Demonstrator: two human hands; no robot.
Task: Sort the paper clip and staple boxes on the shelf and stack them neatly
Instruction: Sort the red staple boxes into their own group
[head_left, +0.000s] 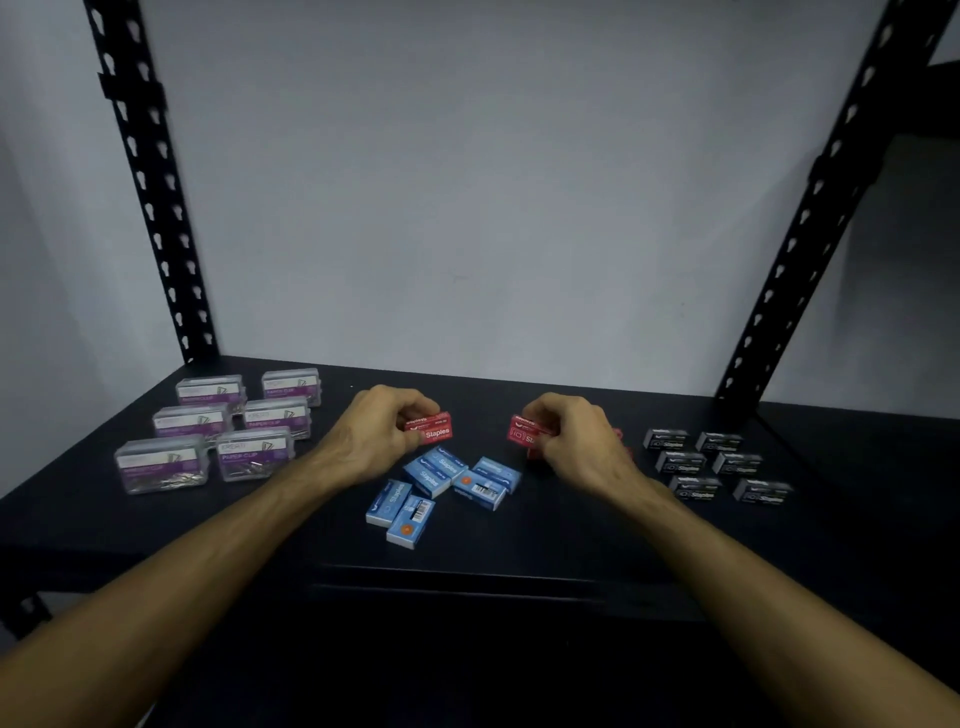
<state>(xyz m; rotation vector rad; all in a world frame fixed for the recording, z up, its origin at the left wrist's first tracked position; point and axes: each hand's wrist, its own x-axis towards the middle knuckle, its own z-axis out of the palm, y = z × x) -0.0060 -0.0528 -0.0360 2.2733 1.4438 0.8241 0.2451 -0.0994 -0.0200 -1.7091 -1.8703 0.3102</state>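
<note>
Dim grey wall behind, black shelf (571, 519) with slotted black uprights (150, 197) either side. Left hand (371, 434): fingers curled over and clamped on a red staples box (434, 427), thumb under its near edge, box held just above the shelf surface. Right hand (574, 439): fingers closed around a second red box (524, 432), label partly hidden by the thumb; more red (618, 434) shows behind the knuckles, count unclear. Between and just in front of the hands, loose cluster of blue staples boxes (441, 480), lying at mixed angles, some touching, two nearer the shelf edge. Left of the left forearm: six clear paper clip boxes (223, 431) with purple labels, in two rows. Right of the right hand: six black staples boxes (717, 465), two neat rows, slightly apart.
</note>
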